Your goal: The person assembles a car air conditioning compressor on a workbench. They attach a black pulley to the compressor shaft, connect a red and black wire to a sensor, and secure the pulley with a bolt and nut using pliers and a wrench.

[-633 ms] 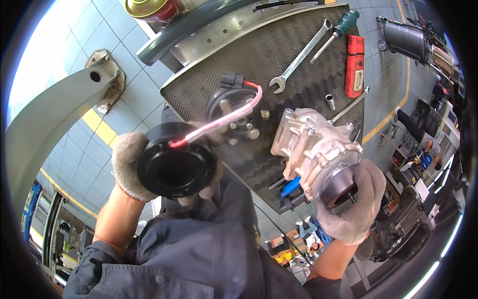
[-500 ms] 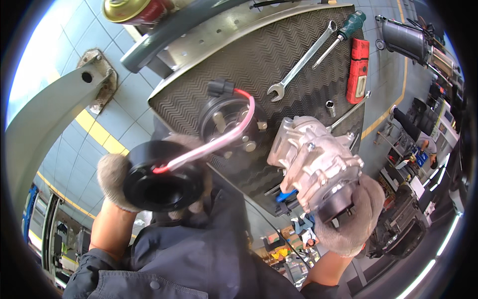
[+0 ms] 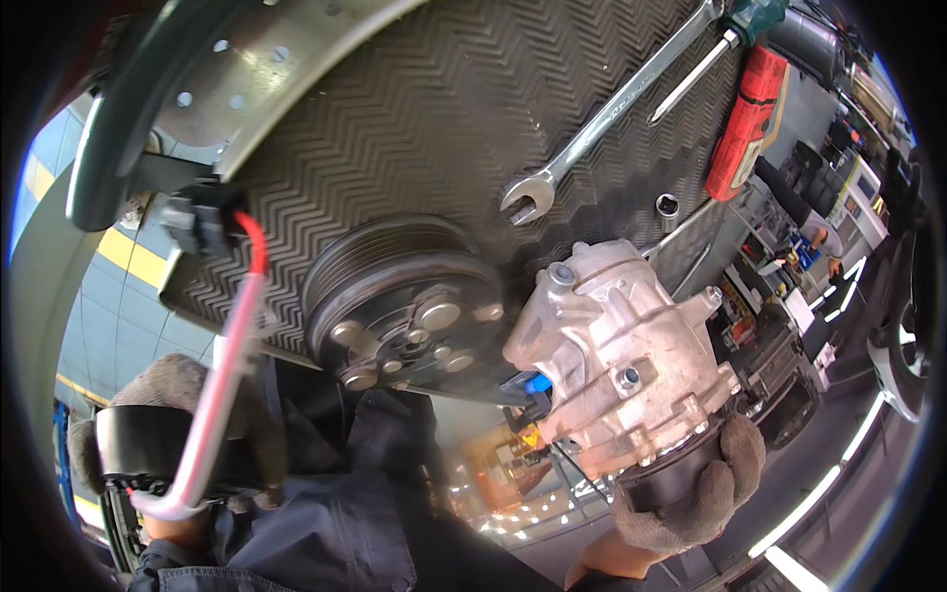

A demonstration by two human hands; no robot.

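My gloved left hand (image 3: 170, 387) is closed around a black ring-shaped clutch coil (image 3: 143, 441) at the lower left. Its pink-sleeved red wire (image 3: 223, 380) rises to a black connector (image 3: 200, 219) above. At the right, my gloved right hand (image 3: 702, 488) grips the dark cylindrical end of a silver compressor body (image 3: 626, 365), held tilted at the mat's near edge. Between the hands, a black grooved pulley (image 3: 404, 301) with its clutch plate lies on the black ribbed mat (image 3: 395, 128), touched by neither hand.
Farther back on the mat are a combination wrench (image 3: 607, 113), a green-handled screwdriver (image 3: 695, 79), a red hand tool or lamp (image 3: 748, 123), and a small socket (image 3: 668, 205). A curved dark tube (image 3: 118, 128) borders the far left. Another person (image 3: 817, 237) is in the background at right.
My left hand has moved left and down with the coil, turning it edge-on; its wire and connector swung left. My view has come closer to the mat. The right hand still holds the compressor.
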